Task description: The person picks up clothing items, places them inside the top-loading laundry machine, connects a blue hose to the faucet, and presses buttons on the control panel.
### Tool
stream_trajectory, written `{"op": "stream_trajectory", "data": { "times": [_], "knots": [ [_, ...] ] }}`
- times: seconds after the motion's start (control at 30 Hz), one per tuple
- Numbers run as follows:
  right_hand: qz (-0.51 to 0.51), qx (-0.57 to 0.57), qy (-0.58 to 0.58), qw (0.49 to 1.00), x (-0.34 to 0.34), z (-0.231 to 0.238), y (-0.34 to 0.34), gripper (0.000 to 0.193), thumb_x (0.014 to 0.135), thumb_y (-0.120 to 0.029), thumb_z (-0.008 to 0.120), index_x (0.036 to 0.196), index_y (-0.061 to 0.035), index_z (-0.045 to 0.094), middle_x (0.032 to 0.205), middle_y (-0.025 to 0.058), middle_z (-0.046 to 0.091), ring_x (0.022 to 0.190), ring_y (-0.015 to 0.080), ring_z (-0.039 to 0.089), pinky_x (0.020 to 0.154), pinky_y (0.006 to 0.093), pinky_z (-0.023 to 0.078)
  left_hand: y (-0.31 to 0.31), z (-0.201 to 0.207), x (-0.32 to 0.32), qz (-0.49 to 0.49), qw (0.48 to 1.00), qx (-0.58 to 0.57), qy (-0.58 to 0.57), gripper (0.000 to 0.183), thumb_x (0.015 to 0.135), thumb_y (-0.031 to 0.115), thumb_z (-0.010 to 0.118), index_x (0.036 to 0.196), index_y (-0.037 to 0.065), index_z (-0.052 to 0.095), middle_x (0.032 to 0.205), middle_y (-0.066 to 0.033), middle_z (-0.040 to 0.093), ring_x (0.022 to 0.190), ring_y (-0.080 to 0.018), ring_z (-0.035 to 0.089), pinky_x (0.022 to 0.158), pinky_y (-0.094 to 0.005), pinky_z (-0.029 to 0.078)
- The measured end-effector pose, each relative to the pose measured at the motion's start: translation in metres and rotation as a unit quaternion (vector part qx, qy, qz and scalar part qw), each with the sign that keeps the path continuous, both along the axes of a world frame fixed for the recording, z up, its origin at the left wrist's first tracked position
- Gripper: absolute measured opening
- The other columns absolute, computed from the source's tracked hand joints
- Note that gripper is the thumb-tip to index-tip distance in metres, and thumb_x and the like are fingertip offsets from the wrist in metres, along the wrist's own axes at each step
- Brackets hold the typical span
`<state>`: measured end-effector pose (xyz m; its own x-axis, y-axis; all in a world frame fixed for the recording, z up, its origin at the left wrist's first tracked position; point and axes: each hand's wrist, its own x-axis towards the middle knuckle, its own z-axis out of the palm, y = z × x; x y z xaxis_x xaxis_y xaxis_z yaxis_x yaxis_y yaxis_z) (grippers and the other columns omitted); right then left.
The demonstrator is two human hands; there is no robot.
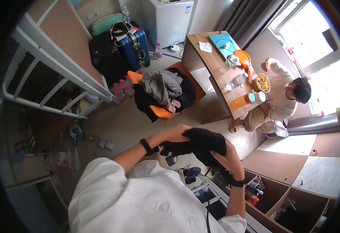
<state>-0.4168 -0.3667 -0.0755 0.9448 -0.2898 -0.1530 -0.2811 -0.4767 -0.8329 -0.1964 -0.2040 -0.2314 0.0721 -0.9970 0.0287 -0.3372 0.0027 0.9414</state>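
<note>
A: Hands first. What's in them?
B: Black cloth (pixel 205 144), bunched, held between the two, raised in front of the wearer's white shirt (pixel 150 202), above the floor (pixel 195 116)
A: Left hand (pixel 176 134)?
B: Gripping the cloth's left part, fingertips lost behind the fabric. Dark wristband (pixel 145 146) on that arm
A: And the right hand (pixel 230 158)?
B: Holding the other end, lying along its side, some fingers out of sight. Second dark band (pixel 237 183) at that wrist
A: Straight ahead?
B: Orange chair (pixel 161 112), heaped with a grey garment (pixel 164 85) and darker clothing (pixel 188 91). Beyond it, blue suitcase (pixel 134 48) standing near a white appliance (pixel 166 24)
A: Ahead, to the right?
B: Wooden table (pixel 212 58), orange bottle with blue cap (pixel 240 101) on it. Another person (pixel 284 99) seated there, one hand over a yellow bowl (pixel 268 86) of food
A: Low down?
B: Dark shoes (pixel 193 171) on the floor; grey slippers (pixel 109 145) off left
</note>
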Motion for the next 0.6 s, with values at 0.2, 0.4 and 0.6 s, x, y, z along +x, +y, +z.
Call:
{"op": "stream_trajectory", "data": {
  "times": [0.2,0.4,0.6],
  "knots": [
    [0.094,-0.078,-0.105,0.987,0.088,0.007,0.019,0.052,0.08,-0.014,0.079,0.126,0.0023,0.06,0.118,0.0199,0.063,0.109,0.0397,0.063,0.095,0.0397,0.05,0.113,0.099,0.062,0.196,0.972,0.03,-0.125,0.048,0.076,0.011,0.079,0.119,-0.002,0.062,0.108,-0.022,0.07,0.103,-0.034,0.07,0.088,-0.0378,0.054],
    [0.09,-0.151,-0.187,0.966,0.2,0.012,0.011,0.04,0.082,-0.014,0.077,0.116,0.0018,0.065,0.115,0.0181,0.065,0.108,0.039,0.063,0.094,0.0406,0.051,0.139,0.116,0.142,0.333,0.911,0.05,-0.237,0.046,0.079,0.015,0.079,0.12,0.001,0.064,0.109,-0.0201,0.071,0.105,-0.0352,0.069,0.088,-0.0384,0.054],
    [-0.011,-0.296,-0.211,0.932,0.272,-0.029,-0.011,0.055,0.084,-0.023,0.076,0.133,-0.0057,0.058,0.133,0.0167,0.059,0.119,0.0375,0.058,0.101,0.0433,0.047,0.082,0.036,0.236,0.375,0.897,0.057,-0.227,0.052,0.08,0.027,0.077,0.124,0.007,0.06,0.109,-0.0229,0.07,0.104,-0.0374,0.068,0.086,-0.0448,0.055]
  ]
}}
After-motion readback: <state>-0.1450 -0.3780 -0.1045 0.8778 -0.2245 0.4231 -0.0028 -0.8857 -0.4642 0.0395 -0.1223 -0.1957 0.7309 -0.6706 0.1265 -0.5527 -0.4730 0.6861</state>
